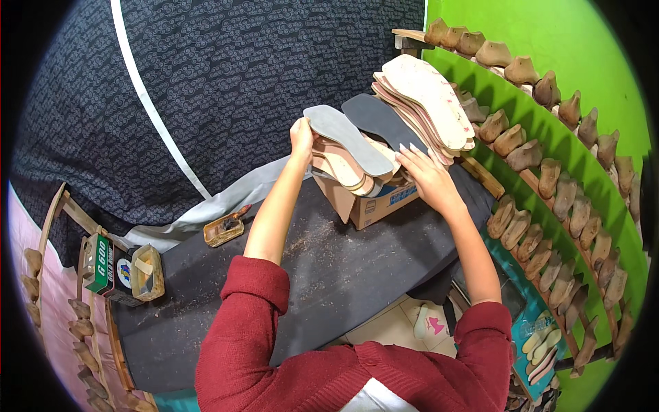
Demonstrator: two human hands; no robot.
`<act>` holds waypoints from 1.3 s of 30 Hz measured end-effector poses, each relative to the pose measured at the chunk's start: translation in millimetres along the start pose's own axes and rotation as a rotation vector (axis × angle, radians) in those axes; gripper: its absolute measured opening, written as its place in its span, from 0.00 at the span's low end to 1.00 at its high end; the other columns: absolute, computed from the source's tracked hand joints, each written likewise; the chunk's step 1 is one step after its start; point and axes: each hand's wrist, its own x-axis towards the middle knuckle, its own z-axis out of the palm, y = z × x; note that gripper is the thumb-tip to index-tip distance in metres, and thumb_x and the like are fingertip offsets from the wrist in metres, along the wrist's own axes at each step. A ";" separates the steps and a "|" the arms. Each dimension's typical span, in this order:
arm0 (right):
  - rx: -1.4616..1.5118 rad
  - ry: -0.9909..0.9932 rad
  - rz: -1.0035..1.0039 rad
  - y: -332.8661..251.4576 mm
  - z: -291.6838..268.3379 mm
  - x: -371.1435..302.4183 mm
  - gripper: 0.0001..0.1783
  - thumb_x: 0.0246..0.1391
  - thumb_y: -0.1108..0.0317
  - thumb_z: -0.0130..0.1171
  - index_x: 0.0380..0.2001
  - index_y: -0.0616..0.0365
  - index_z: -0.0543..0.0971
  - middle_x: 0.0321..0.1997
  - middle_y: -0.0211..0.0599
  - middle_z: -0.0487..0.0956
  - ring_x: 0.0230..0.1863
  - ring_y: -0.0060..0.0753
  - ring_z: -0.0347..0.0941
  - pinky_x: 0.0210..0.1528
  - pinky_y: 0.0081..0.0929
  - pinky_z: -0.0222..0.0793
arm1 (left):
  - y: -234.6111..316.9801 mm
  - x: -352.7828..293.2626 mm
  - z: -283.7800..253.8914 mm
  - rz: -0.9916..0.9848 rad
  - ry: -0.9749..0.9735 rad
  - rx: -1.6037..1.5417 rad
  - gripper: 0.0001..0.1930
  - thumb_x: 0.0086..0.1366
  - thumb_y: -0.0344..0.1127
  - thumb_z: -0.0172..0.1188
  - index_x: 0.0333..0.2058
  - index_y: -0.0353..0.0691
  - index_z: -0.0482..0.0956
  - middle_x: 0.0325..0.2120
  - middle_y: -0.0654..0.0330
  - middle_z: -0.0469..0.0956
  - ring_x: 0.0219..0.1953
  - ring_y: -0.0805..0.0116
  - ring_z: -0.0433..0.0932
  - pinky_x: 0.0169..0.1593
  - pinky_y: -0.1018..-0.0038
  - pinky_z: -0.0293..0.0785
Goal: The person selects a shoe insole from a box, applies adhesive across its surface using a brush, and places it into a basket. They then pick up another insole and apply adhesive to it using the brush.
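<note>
Your left hand (301, 137) has its grip closed on the heel end of the grey insole (349, 139) topping the stack in the cardboard box (374, 204) — keep it level. Your right hand (425, 175) rests flat, fingers spread, steadying the stack beside it — press lightly.

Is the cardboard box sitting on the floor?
No, the box sits on the dark worktable, under the insoles both hands touch.

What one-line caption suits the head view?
Left hand and right hand steady a stack of shoe insoles on a cardboard box, beside shelves of wooden shoe lasts.
</note>
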 end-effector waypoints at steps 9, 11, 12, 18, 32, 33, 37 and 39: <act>-0.069 0.005 -0.043 5.7 2.1 -2.3 0.21 0.42 0.77 0.47 0.44 0.55 0.65 0.51 0.37 0.64 0.54 0.36 0.56 0.56 0.38 0.47 | 5.7 9.7 -14.1 0.013 0.070 -0.113 0.11 0.57 0.37 0.39 0.21 0.41 0.66 0.17 0.68 0.65 0.19 0.80 0.65 0.21 0.82 0.62; -0.047 0.017 -0.051 3.7 2.4 -0.2 0.20 0.42 0.76 0.46 0.44 0.56 0.66 0.51 0.36 0.64 0.54 0.36 0.57 0.56 0.38 0.48 | 5.8 11.9 -24.0 0.037 0.027 -0.086 0.13 0.58 0.38 0.38 0.31 0.35 0.67 0.26 0.61 0.70 0.26 0.73 0.70 0.30 0.76 0.69; -0.031 0.022 -0.040 5.6 2.8 -1.9 0.19 0.43 0.75 0.46 0.43 0.56 0.66 0.51 0.36 0.64 0.54 0.37 0.57 0.56 0.38 0.48 | 5.6 8.8 -19.6 0.033 0.024 -0.088 0.13 0.58 0.38 0.38 0.31 0.35 0.67 0.26 0.61 0.70 0.26 0.73 0.70 0.30 0.76 0.69; -0.064 0.026 -0.046 6.3 1.7 -0.4 0.19 0.42 0.73 0.48 0.42 0.56 0.67 0.50 0.37 0.65 0.54 0.37 0.57 0.55 0.39 0.49 | 6.6 -7.1 -18.2 0.048 0.117 -0.055 0.12 0.57 0.38 0.39 0.20 0.41 0.66 0.15 0.68 0.64 0.16 0.80 0.62 0.18 0.83 0.60; 0.141 0.165 0.017 -46.7 -25.5 -5.9 0.23 0.41 0.70 0.54 0.44 0.56 0.67 0.48 0.39 0.66 0.53 0.42 0.58 0.53 0.37 0.51 | 66.8 -79.0 -29.3 0.220 0.226 0.077 0.12 0.60 0.36 0.37 0.21 0.39 0.64 0.12 0.67 0.63 0.13 0.81 0.60 0.17 0.84 0.58; 0.288 0.242 0.089 -58.6 -25.0 -7.6 0.20 0.41 0.70 0.53 0.43 0.57 0.68 0.46 0.39 0.67 0.50 0.43 0.60 0.51 0.35 0.54 | 71.7 -88.1 -35.0 0.225 0.245 0.084 0.12 0.60 0.36 0.37 0.21 0.39 0.64 0.12 0.67 0.63 0.13 0.81 0.60 0.17 0.84 0.58; 0.782 0.390 0.235 -95.3 -4.1 -3.6 0.14 0.46 0.71 0.50 0.39 0.61 0.70 0.37 0.39 0.71 0.39 0.33 0.67 0.40 0.25 0.63 | 93.0 -121.1 -61.9 0.296 0.323 0.010 0.11 0.61 0.39 0.37 0.25 0.40 0.63 0.13 0.66 0.63 0.14 0.80 0.61 0.17 0.83 0.59; 1.074 0.377 0.346 -110.1 14.1 0.8 0.14 0.49 0.71 0.49 0.39 0.64 0.69 0.36 0.36 0.71 0.37 0.23 0.67 0.35 0.18 0.65 | 101.0 -136.0 -77.8 0.374 0.322 -0.039 0.12 0.62 0.39 0.37 0.23 0.40 0.61 0.11 0.66 0.62 0.11 0.79 0.60 0.13 0.83 0.55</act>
